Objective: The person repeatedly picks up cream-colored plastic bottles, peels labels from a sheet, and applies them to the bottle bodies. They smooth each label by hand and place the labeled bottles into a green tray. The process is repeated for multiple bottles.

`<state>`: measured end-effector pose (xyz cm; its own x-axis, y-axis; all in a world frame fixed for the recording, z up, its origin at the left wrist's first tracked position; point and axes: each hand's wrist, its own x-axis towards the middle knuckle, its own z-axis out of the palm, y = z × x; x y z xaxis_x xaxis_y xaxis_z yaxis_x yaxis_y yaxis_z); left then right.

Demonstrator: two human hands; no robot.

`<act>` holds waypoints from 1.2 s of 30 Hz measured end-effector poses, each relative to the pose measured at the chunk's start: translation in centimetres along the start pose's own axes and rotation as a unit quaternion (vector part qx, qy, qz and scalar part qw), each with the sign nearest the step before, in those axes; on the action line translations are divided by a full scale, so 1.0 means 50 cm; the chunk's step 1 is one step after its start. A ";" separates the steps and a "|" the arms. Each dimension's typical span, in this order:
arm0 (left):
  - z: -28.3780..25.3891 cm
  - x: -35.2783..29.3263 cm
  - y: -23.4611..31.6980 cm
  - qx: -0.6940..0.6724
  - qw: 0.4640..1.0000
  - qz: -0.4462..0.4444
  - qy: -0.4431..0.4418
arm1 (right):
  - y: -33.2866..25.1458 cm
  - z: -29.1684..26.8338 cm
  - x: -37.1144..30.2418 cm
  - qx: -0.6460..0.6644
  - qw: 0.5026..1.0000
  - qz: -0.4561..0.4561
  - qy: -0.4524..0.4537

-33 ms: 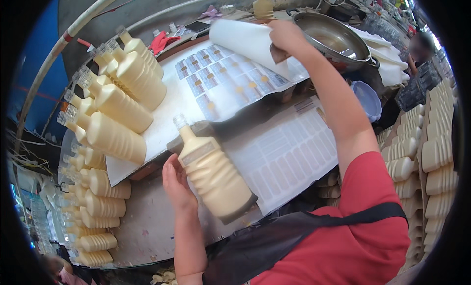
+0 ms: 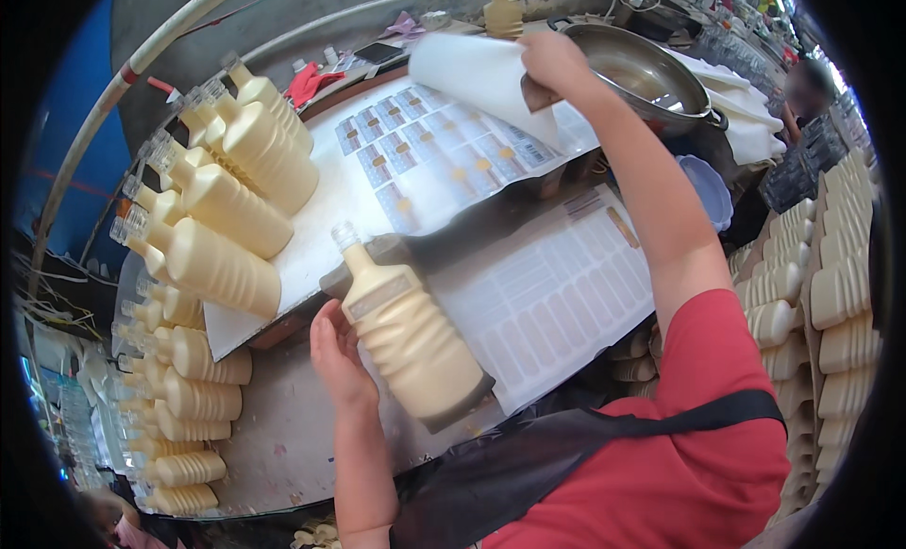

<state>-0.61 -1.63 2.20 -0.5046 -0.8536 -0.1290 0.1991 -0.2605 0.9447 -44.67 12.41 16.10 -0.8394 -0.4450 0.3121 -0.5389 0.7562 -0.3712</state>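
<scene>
A cream-coloured bottle [image 2: 415, 337] with a ribbed body and clear neck lies tilted on a dark support in front of me. My left hand [image 2: 342, 360] is beside its left side, fingers apart and partly behind it; whether they touch it I cannot tell. Farther off, my right hand [image 2: 555, 66] pinches the edge of a white sheet [image 2: 472, 77], which curls up over a sheet of printed blue labels [image 2: 401, 134]. A small brown piece [image 2: 538, 94] shows under the right fingers. Right of the bottle lies a translucent sheet of strip labels [image 2: 547, 299].
Several cream bottles [image 2: 231, 230] stand on the left of the white board [image 2: 321, 195], with more stacked below. A large metal pot [image 2: 637, 67] and a pale blue bowl [image 2: 708, 195] are at the right. Bottle stacks [image 2: 840, 294] line the far right. A phone [image 2: 379, 52] lies behind.
My right hand has shifted slightly, and the curled sheet with it. More of a brown strip shows on the translucent sheet below my right forearm. The bottle stays put.
</scene>
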 end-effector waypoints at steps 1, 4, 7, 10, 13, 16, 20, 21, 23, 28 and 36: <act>-0.008 0.003 -0.004 0.000 1.000 0.003 0.001 | 0.026 -0.009 0.024 0.023 0.998 -0.004 0.050; -0.025 0.002 -0.006 0.002 1.000 0.011 0.014 | 0.075 -0.066 0.053 0.058 0.977 -0.039 0.203; -0.027 -0.003 -0.007 0.006 1.000 0.006 0.015 | 0.174 -0.148 0.101 0.083 0.951 -0.021 0.296; -0.058 -0.010 -0.004 0.016 0.999 0.010 0.034 | 0.215 -0.262 0.070 0.196 0.917 -0.055 0.342; -0.082 -0.011 -0.011 0.018 0.999 0.007 0.036 | 0.280 -0.360 0.026 0.312 0.861 -0.015 0.401; -0.101 -0.026 -0.004 0.027 0.999 0.004 0.046 | 0.388 -0.434 -0.008 0.462 0.795 -0.035 0.391; -0.146 -0.055 -0.014 0.049 0.995 -0.007 0.083 | 0.535 -0.471 -0.013 0.514 0.707 -0.011 0.486; -0.155 -0.071 -0.017 0.077 0.992 -0.001 0.100 | 0.533 -0.471 -0.018 0.539 0.671 -0.007 0.509; -0.168 -0.103 -0.024 0.130 0.982 0.013 0.133 | 0.550 -0.458 -0.031 0.522 0.674 0.077 0.517; -0.187 -0.200 -0.066 0.393 0.893 0.130 0.176 | 0.663 -0.355 -0.019 0.488 0.753 0.073 0.435; -0.278 -0.282 -0.112 0.639 0.704 0.269 0.154 | 0.323 -0.242 -0.094 0.598 0.772 -0.029 0.213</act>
<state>17.05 5.58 -5.45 -0.3995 -0.7823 0.4779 -0.7268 0.5880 0.3550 -48.57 32.49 19.22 -0.8488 -0.0707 0.5240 -0.4694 -0.3556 -0.8082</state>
